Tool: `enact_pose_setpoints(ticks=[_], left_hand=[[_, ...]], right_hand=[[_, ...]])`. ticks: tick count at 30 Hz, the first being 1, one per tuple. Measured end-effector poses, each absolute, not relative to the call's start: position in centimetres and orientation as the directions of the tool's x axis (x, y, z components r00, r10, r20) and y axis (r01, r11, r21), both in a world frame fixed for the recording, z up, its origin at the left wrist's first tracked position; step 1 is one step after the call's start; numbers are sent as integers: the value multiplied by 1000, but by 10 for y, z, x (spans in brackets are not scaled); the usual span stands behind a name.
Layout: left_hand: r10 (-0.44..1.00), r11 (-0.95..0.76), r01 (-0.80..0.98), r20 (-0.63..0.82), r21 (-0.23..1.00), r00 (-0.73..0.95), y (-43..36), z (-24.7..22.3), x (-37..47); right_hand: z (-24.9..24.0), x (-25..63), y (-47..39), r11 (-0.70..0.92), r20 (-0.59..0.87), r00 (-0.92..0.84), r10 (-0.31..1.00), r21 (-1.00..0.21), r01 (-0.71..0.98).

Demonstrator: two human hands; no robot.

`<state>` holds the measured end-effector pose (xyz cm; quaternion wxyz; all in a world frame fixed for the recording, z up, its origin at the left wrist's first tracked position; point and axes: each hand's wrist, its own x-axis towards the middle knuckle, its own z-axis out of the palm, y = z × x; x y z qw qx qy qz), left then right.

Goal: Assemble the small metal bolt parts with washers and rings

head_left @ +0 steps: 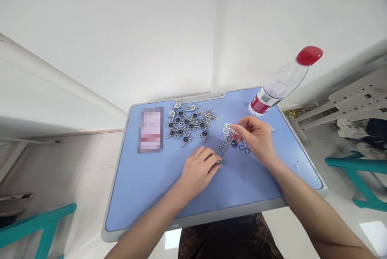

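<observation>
My left hand [199, 168] rests on the blue table, fingers closed around a small metal part [223, 161] whose shaft sticks out to the right. In my right hand [256, 136] a thin screwdriver [227, 146] with a reddish handle is pinched between thumb and fingers. It slants down to the left, its tip at the metal part; whether they touch I cannot tell. Below and beside my right hand lie black rings [242, 147], small steel balls [223, 145] and flat metal plates [226, 130]. Farther left are several metal parts with black discs [186, 121].
A plastic bottle [266, 97] with a red cap stands at the table's back right. A pixelated flat rectangle [150, 130] lies on the left of the blue table [136, 194]. Behind is a white wall [151, 29]; teal stool frames [45, 222] flank the table.
</observation>
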<state>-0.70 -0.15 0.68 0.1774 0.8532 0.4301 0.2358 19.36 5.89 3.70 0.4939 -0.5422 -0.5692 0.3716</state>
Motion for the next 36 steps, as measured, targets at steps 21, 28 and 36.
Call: enact_pose_setpoints(ticks=[21,28,36], left_hand=[[853,-518,688,245,508,461,-1,8,-3],[863,-499,689,226,526,452,-1,7,-3],[861,-502,686,233,526,452,-1,8,-3]], right_hand=[[54,190,34,755,612,-455,647,-598,269],[54,190,33,763,621,-453,639,-588,270],[54,190,33,771,634,-446,632,-572,279]])
